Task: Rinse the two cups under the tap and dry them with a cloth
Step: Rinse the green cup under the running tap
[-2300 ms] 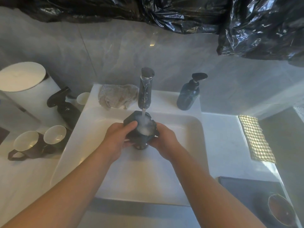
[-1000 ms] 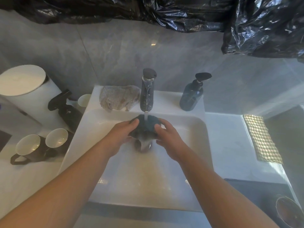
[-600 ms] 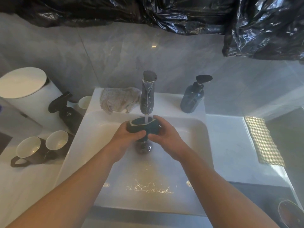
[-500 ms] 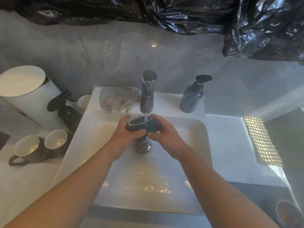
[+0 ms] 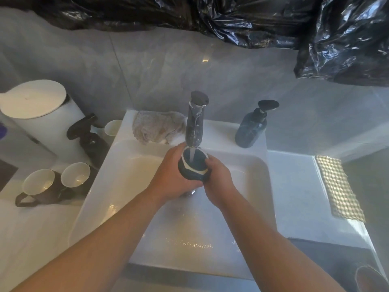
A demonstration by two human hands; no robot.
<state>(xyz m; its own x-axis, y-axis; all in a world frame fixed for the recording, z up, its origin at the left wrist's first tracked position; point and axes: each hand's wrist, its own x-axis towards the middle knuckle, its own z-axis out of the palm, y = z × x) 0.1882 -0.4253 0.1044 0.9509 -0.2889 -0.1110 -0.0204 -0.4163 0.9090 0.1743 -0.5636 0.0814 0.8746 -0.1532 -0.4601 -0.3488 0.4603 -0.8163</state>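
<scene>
A dark cup (image 5: 194,171) with a white inside sits between both my hands over the white sink (image 5: 126,165), its mouth turned up toward me. Water from the tap (image 5: 195,123) runs straight into it. My left hand (image 5: 170,175) grips the cup's left side, and my right hand (image 5: 216,175) grips its right side. A crumpled beige cloth (image 5: 157,126) lies on the sink's back ledge, left of the tap. Two more dark cups (image 5: 37,186) (image 5: 76,175) with white insides stand on the counter to the left.
A dark soap pump bottle (image 5: 251,127) stands right of the tap. A black spray bottle (image 5: 88,138), a small white cup (image 5: 112,127) and a white cylindrical container (image 5: 35,114) sit at the left. A checked cloth (image 5: 339,186) lies on the right counter.
The cup went from mouth-down under the stream to mouth-up, so water now runs into it. Both hands stayed on it and shifted slightly toward the tap.
</scene>
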